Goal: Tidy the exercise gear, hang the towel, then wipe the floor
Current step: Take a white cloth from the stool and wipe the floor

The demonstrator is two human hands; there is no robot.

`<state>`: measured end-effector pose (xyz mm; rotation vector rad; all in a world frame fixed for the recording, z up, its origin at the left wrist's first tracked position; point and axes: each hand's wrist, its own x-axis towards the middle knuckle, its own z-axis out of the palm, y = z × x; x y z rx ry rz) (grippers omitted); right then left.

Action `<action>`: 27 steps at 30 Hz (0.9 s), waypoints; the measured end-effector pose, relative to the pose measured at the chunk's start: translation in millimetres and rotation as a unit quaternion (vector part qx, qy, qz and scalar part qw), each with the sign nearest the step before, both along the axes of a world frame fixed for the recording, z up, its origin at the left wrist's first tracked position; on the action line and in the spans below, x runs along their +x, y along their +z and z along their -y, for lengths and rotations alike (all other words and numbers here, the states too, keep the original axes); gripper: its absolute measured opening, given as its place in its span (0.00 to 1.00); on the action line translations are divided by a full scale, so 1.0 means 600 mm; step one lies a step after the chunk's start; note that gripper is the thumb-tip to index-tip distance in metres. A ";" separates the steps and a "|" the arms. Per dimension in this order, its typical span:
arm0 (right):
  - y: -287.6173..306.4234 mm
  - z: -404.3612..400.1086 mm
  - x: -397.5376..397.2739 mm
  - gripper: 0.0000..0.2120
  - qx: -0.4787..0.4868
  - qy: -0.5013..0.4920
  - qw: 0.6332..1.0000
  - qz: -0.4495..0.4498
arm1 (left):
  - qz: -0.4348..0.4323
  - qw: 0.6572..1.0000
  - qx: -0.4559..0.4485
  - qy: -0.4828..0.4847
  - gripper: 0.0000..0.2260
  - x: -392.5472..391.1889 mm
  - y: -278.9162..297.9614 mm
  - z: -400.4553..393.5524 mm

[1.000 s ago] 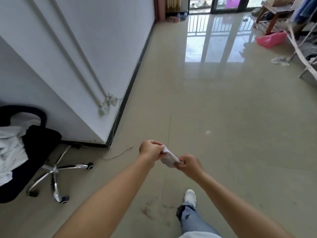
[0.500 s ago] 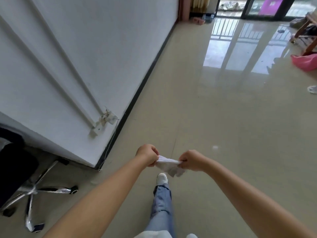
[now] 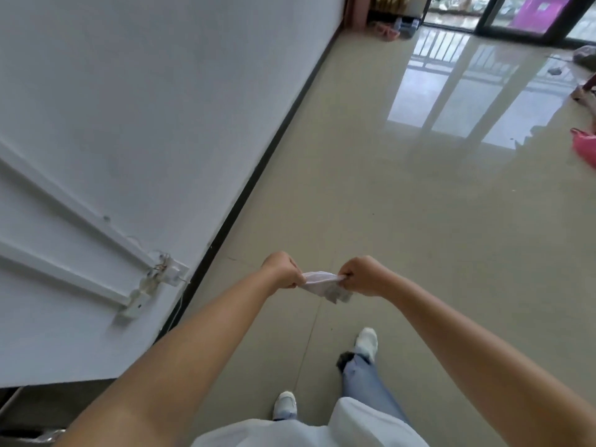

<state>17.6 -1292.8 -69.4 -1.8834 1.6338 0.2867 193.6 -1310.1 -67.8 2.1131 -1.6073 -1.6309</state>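
Two bare forearms reach forward from the bottom of the view, and between the fists a small white cloth (image 3: 322, 283) is pulled out in a short band above the floor.

Far left, a white wall (image 3: 145, 108) runs away toward the top of the view, with two white cable ducts (image 3: 64, 253) slanting down it to a broken wall socket (image 3: 161, 275) whose wires hang loose. A dark skirting strip (image 3: 258, 175) lines the foot of the wall where it meets the glossy beige tiled floor (image 3: 403, 221).

The left hand (image 3: 280, 269) is clenched in a fist, its fingers curled tightly round the left end of the cloth. The cloth sags slightly in the middle, and a greyish, crumpled corner hangs below it nearer the right side. The right hand (image 3: 362, 275) is likewise clenched, gripping the cloth's right end, knuckles turned upward.

Below the hands, a left white shoe (image 3: 285, 404) stands on the tiles, and a right white shoe (image 3: 367, 343) is set further forward beneath a blue jeans leg (image 3: 371, 382). A white garment hem (image 3: 322, 430) fills the bottom edge.

At the top right, glass doors (image 3: 516, 14) are mirrored on the shiny floor, and a pink item (image 3: 585, 148) lies at the right edge, cut off by the frame.
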 end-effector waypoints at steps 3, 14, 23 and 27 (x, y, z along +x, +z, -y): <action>-0.019 0.114 -0.040 0.13 0.015 0.050 0.999 -0.008 | -0.013 0.999 0.005 0.049 0.09 -0.036 -0.021 0.088; -0.094 0.480 -0.070 0.13 0.040 0.381 0.919 -0.087 | 0.009 0.961 0.042 0.273 0.09 -0.134 -0.126 0.281; -0.234 0.650 0.006 0.13 0.067 0.511 0.848 -0.122 | -0.002 0.945 0.069 0.320 0.11 -0.105 -0.260 0.409; -0.318 0.719 0.038 0.12 0.087 0.524 0.837 -0.131 | -0.005 0.932 0.084 0.353 0.10 -0.084 -0.340 0.467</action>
